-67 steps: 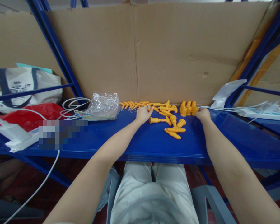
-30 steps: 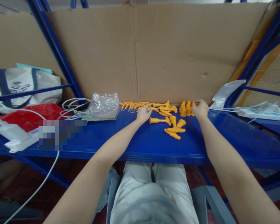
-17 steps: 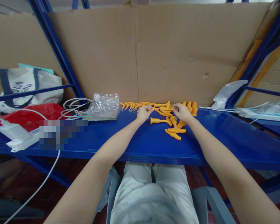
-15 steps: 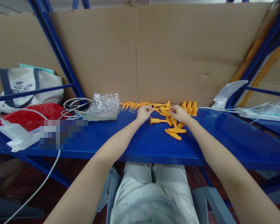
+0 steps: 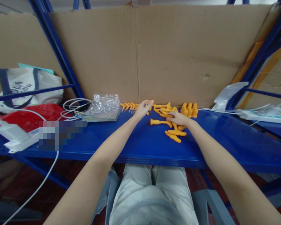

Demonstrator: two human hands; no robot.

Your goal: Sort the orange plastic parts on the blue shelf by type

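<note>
My left hand (image 5: pixel 142 110) is closed in a pinch near the back of the blue shelf, with a small orange plastic piece (image 5: pixel 151 102) showing at its fingertips. Just left of it, a row of small orange pieces with metal chains (image 5: pixel 130 105) lies along the cardboard. My right hand (image 5: pixel 178 118) reaches into a loose pile of orange plastic parts (image 5: pixel 162 110), its fingers closed at one part; the grip is partly hidden. In front of that hand lie an orange part with a round flared end (image 5: pixel 158 122) and curved orange handle-like parts (image 5: pixel 176 132).
Several ribbed orange parts (image 5: pixel 189 110) stand at the back right. To the left are a clear plastic bag (image 5: pixel 105 104), white cables (image 5: pixel 69 106), a red bag (image 5: pixel 37 115) and a power strip (image 5: pixel 21 140). Cardboard (image 5: pixel 178 53) walls the back; blue posts (image 5: pixel 58 47) flank it.
My left hand has shifted slightly left and up, and an orange piece now shows above its fingers. My right hand has moved slightly left and nearer to me over the pile.
</note>
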